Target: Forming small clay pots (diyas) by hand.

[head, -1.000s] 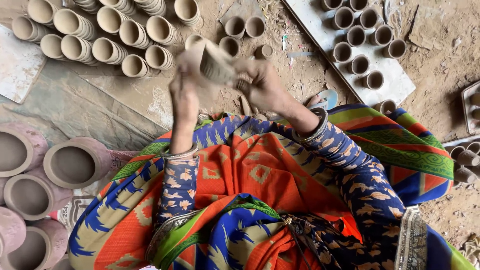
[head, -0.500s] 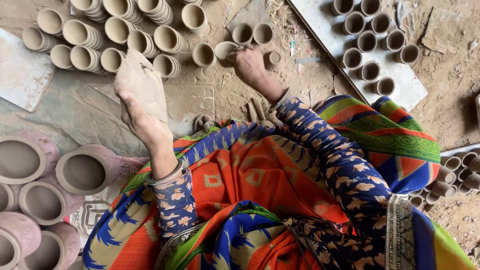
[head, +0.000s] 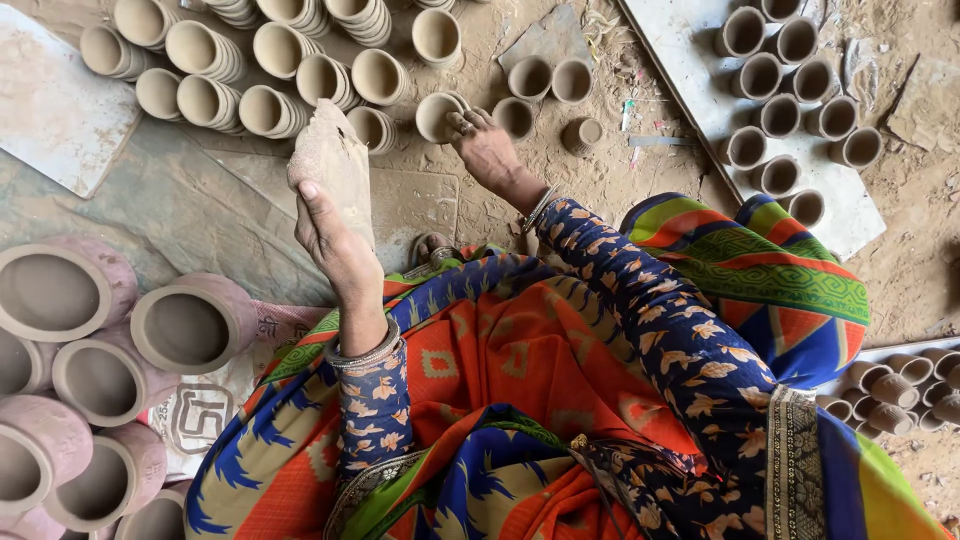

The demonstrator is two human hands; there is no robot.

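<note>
- My right hand point(head: 487, 150) reaches forward, its grip pinching the rim of a small clay cup point(head: 438, 115) that rests on the dirt floor point(head: 470, 215).
- The cup is pale, unfired clay, round-mouthed and lying tilted, its opening facing up toward me.
- My left hand point(head: 335, 225) is raised nearer my body, fingers spread flat and clay-dusted, holding nothing.
- Half a second ago my right hand was further right, by the loose cups; now it has come left to this cup, and my left hand has shifted right.
- Just left of the cup lie rows of stacked cups point(head: 265, 105); to the right a grey board point(head: 690, 90) carries upright cups.
- Large pinkish pots point(head: 190, 325) lie at my left.
</note>
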